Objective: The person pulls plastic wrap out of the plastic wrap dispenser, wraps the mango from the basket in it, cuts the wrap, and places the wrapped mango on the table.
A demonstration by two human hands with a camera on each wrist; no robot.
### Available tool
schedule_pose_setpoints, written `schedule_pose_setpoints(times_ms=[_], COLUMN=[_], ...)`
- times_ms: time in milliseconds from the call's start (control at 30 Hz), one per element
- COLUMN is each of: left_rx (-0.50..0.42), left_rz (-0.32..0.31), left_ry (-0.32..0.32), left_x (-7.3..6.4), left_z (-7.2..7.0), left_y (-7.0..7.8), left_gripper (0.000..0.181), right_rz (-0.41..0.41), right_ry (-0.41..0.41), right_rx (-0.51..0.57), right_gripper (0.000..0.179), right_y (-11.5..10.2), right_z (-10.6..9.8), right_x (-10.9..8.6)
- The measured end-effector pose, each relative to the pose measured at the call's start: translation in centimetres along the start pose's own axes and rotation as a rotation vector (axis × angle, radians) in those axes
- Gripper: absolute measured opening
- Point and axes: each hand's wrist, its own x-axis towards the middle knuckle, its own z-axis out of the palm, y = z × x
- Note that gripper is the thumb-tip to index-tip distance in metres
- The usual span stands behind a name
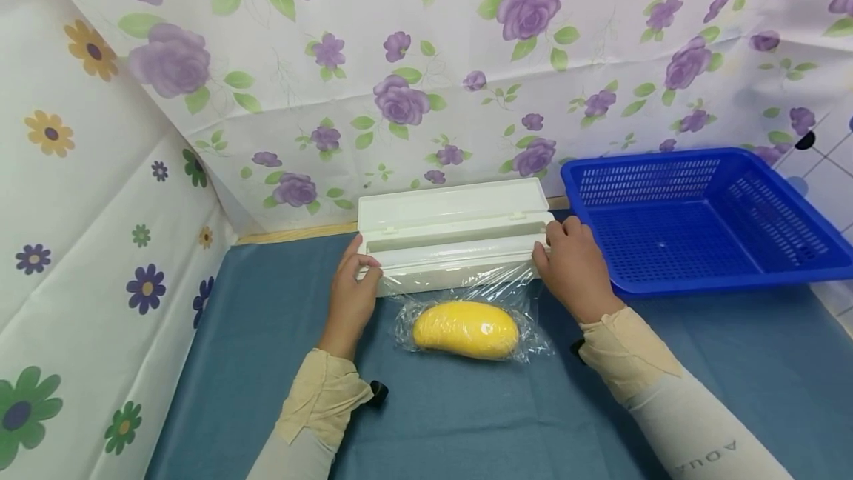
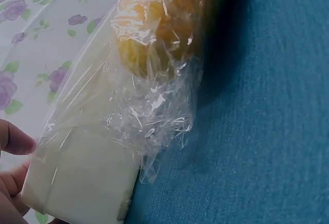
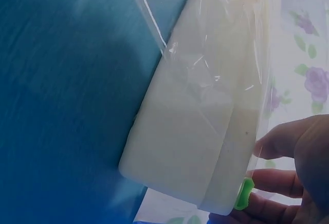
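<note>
A long white cling film dispenser [image 1: 460, 272] stands with its lid raised and a film roll inside. My left hand [image 1: 353, 295] grips its left end, thumb at the front upper edge. My right hand [image 1: 574, 269] holds the right end, its thumb at the front edge and its fingers by a small green tab [image 3: 244, 193]. From the dispenser a sheet of clear film [image 1: 500, 278] runs down over the front to a yellow, mango-like fruit [image 1: 465, 329]. Crumpled film wraps the fruit, which lies on the cloth between my forearms.
A blue plastic basket [image 1: 786, 276] with slotted sides stands just right of my right hand. Behind the dispenser rises a flower-printed sheet [image 1: 373, 147], and another covers the left side. Blue-green cloth [image 1: 440, 421] covers the table.
</note>
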Motion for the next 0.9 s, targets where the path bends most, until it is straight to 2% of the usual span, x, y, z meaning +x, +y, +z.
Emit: schedule_pose_setpoints(times_ms=[400,633,900], left_rx=[-0.014,-0.037,-0.07], left_rz=[-0.017,-0.016,-0.008], left_ry=[0.003,0.006,0.055], left_x=[0.1,0.16,0.06], left_z=[0.14,0.06,-0.26], left_y=[0.11,-0.03,-0.05], left_gripper=[0.022,0.021,0.026], right_rz=[0.099,0.105,0.111], right_ry=[-0.009,-0.005,-0.026], right_rx=[0.06,0.107,0.149], right_gripper=[0.023,0.023,0.025], right_y=[-0.12,0.03,-0.01], right_z=[-0.06,-0.08,-0.12], right_x=[-0.21,-0.24,-0.32])
